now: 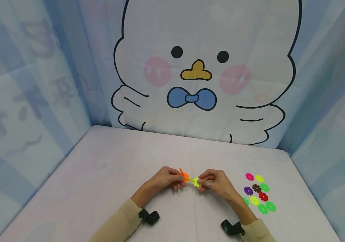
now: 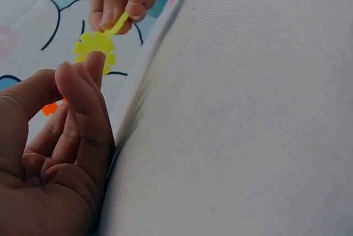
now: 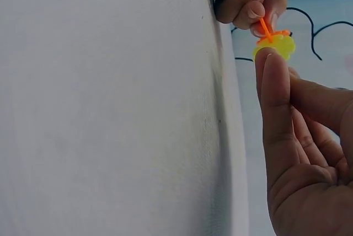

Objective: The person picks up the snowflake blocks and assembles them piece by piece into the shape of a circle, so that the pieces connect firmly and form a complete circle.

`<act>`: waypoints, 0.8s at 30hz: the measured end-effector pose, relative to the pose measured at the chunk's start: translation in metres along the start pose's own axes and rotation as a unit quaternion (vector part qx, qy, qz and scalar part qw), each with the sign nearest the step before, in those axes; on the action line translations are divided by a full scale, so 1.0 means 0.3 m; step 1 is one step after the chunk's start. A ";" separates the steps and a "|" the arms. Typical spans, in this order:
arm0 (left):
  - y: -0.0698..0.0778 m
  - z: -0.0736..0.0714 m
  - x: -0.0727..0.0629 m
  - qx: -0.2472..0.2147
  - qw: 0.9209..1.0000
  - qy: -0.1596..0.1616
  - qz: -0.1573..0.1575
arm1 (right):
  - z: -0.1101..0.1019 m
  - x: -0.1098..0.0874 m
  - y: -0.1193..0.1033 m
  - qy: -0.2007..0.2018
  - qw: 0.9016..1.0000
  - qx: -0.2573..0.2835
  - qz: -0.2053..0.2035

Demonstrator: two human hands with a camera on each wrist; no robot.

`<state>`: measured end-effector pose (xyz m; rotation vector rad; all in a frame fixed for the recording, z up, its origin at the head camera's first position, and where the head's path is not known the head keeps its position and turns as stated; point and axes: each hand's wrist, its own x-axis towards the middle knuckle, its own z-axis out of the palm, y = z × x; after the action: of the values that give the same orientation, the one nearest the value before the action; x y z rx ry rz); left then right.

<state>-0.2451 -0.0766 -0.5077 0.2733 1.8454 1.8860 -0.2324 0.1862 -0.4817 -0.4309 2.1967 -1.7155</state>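
Observation:
Near the front middle of the table, my left hand (image 1: 167, 177) pinches an orange snowflake disc (image 1: 185, 177) between thumb and fingers. Another orange disc (image 1: 181, 171) stands edge-on against it. From the right, my right hand (image 1: 216, 183) pinches a yellow snowflake disc (image 1: 196, 183). A second yellow disc (image 1: 191, 180), seen edge-on, spans the small gap toward the orange pair. In the left wrist view, one yellow disc (image 2: 95, 47) faces the camera, crossed by an edge-on one (image 2: 118, 24) at the right fingertips. Fingers hide where the orange and yellow pieces meet.
Several loose snowflake discs lie flat to the right of my right hand, among them a purple one (image 1: 248, 191), a brown one (image 1: 256, 188), a red one (image 1: 263, 196) and a green one (image 1: 270, 206). A printed curtain (image 1: 202, 124) rises behind the white table (image 1: 99, 168).

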 end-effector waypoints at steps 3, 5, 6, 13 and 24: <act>-0.001 -0.002 -0.001 -0.003 1.000 0.001 -0.001 | 0.001 0.000 0.001 -0.001 1.000 0.003 -0.002; 0.000 -0.004 -0.003 -0.005 1.000 0.001 -0.002 | 0.002 0.000 0.000 0.000 1.000 0.003 -0.002; 0.000 -0.004 -0.004 -0.006 1.000 0.001 -0.003 | 0.003 0.000 -0.001 0.001 1.000 0.002 -0.003; 0.002 0.001 -0.009 -0.001 1.000 0.009 -0.001 | 0.019 0.001 -0.015 0.008 0.999 -0.035 -0.008; -0.002 0.007 -0.007 -0.002 1.000 0.026 0.013 | 0.032 0.002 -0.025 0.029 0.999 -0.035 0.009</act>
<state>-0.2422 -0.0756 -0.5076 0.2492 1.8804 1.9314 -0.2285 0.1757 -0.4765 -0.3820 2.3003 -1.6660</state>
